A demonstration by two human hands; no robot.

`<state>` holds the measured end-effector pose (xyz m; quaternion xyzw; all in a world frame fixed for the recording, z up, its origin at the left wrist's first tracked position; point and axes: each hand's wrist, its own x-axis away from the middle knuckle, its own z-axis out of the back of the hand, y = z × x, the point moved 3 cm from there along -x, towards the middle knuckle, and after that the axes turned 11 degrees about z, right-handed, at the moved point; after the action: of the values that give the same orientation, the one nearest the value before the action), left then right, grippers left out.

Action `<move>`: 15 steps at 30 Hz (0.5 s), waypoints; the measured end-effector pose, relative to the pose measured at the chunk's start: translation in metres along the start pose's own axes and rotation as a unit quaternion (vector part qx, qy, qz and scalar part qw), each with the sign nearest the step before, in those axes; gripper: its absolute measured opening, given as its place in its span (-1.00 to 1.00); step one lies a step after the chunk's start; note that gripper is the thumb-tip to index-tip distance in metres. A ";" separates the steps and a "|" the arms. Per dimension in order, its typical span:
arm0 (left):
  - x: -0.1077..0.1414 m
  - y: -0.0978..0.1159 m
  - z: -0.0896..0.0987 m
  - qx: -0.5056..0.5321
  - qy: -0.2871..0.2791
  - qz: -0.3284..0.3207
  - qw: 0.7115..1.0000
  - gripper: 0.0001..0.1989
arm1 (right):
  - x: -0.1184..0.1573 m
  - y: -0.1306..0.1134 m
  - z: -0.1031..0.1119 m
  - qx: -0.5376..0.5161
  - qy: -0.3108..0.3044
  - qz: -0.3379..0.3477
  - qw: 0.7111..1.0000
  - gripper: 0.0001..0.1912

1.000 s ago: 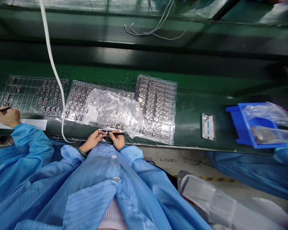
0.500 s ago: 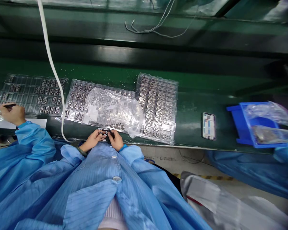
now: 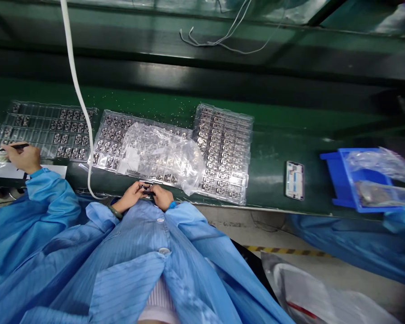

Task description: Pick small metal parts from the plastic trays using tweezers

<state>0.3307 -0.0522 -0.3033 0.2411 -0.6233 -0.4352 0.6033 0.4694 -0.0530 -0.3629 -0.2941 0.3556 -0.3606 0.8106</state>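
Hands drawn closer than earlier, nearly touching; left hand (image 3: pixel 131 196) narrow pinch on small metal part (image 3: pixel 144 185); right hand (image 3: pixel 162 197) gripping black pen-like tool (image 3: pixel 148 192), tip at part; part silvery, dark-edged, detail too small to tell; held just over front edge of green workbench (image 3: pixel 270 180), just below clear blister tray (image 3: pixel 108 135); co-worker's hand (image 3: pixel 23 158) well apart, far left.
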 end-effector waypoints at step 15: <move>0.001 0.002 0.000 0.020 0.000 0.010 1.000 -0.65 | -0.008 -0.003 0.011 -0.020 -0.033 0.027 0.999 -0.78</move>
<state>0.3313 -0.0522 -0.3017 0.2470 -0.6342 -0.4165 0.6027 0.4731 -0.0457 -0.3508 -0.3118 0.3439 -0.3217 0.8252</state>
